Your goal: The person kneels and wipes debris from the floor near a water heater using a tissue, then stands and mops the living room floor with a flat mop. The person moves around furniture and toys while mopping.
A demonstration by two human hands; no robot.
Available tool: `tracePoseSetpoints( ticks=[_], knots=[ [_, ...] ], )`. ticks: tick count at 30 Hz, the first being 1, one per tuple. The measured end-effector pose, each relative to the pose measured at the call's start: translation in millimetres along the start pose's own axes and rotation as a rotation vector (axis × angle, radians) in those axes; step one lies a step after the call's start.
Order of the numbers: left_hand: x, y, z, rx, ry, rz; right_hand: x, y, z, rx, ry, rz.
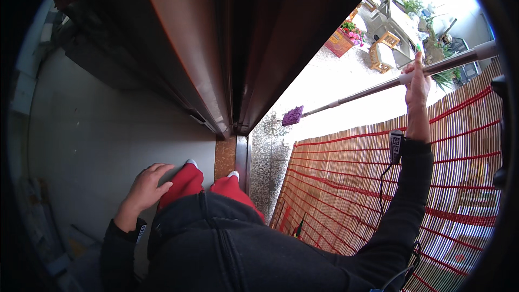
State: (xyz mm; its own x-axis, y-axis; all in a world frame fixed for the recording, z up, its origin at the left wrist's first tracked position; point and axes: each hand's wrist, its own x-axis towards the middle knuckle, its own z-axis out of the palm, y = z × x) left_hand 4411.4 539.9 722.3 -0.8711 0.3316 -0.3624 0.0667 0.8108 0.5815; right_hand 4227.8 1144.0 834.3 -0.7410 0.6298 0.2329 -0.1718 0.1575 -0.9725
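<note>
My right hand is raised on the right with its fingers wrapped round a long metal pole. The pole slopes down toward the middle of the view, where a small purple head sits at its far end. Its thicker near part runs past my hand to the right edge. My left hand hangs low beside my red trousers, fingers loosely stretched and nothing in them. Whether its fingertips touch the trousers, I cannot tell.
A slatted blind with red cords hangs along my right. Dark door frames rise ahead, above a brown threshold. Outdoors at far right are a wooden chair, a table and pink flowers by an orange box.
</note>
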Motion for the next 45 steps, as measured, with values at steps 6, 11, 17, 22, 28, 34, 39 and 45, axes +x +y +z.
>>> tracePoseSetpoints(
  ticks=[6, 11, 17, 22, 28, 34, 39, 45],
  knots=[
    [-17.7, -27.3, -10.3, 0.077, 0.026, -0.068, -35.9, -43.6, 34.3, -0.141, -0.146, 0.007],
    [-27.9, -30.5, -8.3, -0.001, 0.078, -0.008, -96.8, -40.6, 47.1, -0.183, -0.359, -0.061],
    [-43.3, -39.1, -5.1, -0.014, 0.124, -0.018, -159.4, -21.4, 45.8, -0.199, -0.552, 0.054],
    [-61.2, -51.2, 4.0, -0.057, 0.186, -0.05, -213.2, -20.6, 30.2, 0.008, -0.532, -0.043],
    [-82.8, -67.3, -17.0, -0.127, 0.242, 0.027, -270.8, -113.0, 56.4, 0.177, -0.866, -0.196],
    [-148.7, -113.7, -69.0, -0.167, 0.273, 0.018, -307.8, -247.6, 124.7, 1.536, -0.876, 1.168],
    [-235.4, -193.5, -128.6, -0.304, 0.395, -0.029, -368.1, -337.5, 225.9, 2.24, -0.322, 1.746],
    [-346.3, -247.5, -227.9, -0.168, 0.578, -0.166, -448.1, -445.0, 388.9, 0.637, -1.273, -0.188]
  ],
)
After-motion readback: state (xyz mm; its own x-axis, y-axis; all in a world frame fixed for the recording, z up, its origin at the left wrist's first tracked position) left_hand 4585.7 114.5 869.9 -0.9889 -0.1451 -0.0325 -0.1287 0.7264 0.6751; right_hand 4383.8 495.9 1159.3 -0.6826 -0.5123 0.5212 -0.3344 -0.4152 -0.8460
